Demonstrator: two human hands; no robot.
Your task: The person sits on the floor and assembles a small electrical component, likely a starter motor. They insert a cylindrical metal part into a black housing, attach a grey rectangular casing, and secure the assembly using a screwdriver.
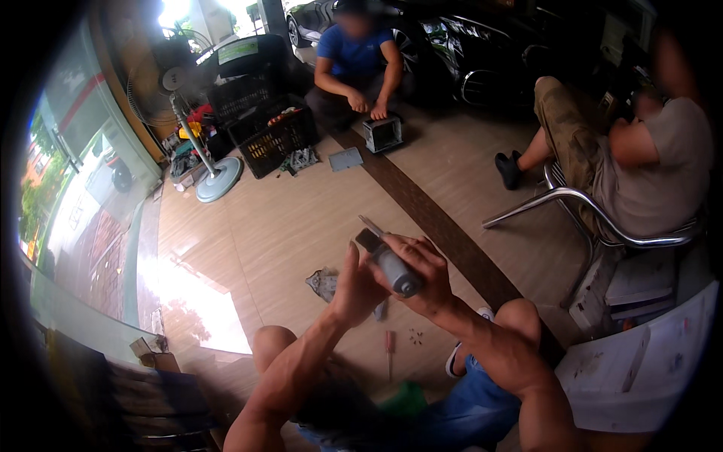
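Both hands are raised over the floor, around a grey cylinder that looks like a small electric motor (397, 273). My left hand (357, 285) presses against its left side, thumb pointing up. Fingers of my right hand (426, 270) wrap its right side and top. A thin light rod (370, 225) juts out past the right fingertips; its other end is hidden. On the floor just left of my left hand lies a grey metal housing part (322, 284). Below the hands are a red-handled screwdriver (389, 343) and several small screws (416, 337).
A person in a blue shirt (356, 56) squats ahead, hands on a metal box frame (383, 134), beside a flat grey plate (346, 159). Far left stand a pedestal fan (219, 179) and black crates (275, 143). Another person sits on a metal chair (561, 194) at right.
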